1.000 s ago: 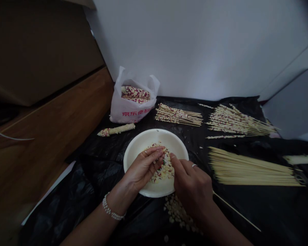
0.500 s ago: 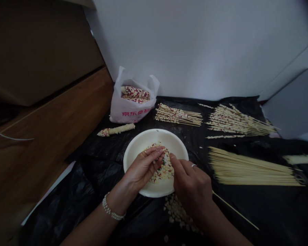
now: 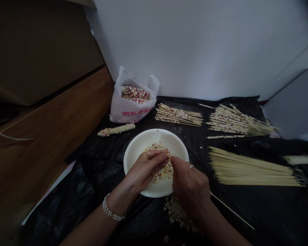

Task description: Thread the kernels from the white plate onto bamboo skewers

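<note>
A white bowl (image 3: pixel 133 150) holds loose cream and dark red corn kernels (image 3: pixel 164 173). Over it, my left hand (image 3: pixel 150 165) pinches its thumb and fingers together near the tip of my right hand; what lies between them is too small to name for certain. My right hand (image 3: pixel 190 179) is closed round a thin wooden skewer (image 3: pixel 233 211), whose long end sticks out behind the hand to the lower right. The fingertips of both hands nearly meet above the kernels.
Behind the bowl stand a plastic bag (image 3: pixel 123 109) of corn cobs and a partly stripped cob (image 3: pixel 119 129). Two bundles of kernel-threaded skewers (image 3: pixel 178 115) lie at the back. Bare skewers (image 3: pixel 248 169) are on the right. Pale pieces (image 3: pixel 178 212) lie below the bowl on black plastic.
My left fingers have closed together and moved slightly right. The right hand has shifted a little left and down with the skewer. Something red and green among the kernels no longer shows.
</note>
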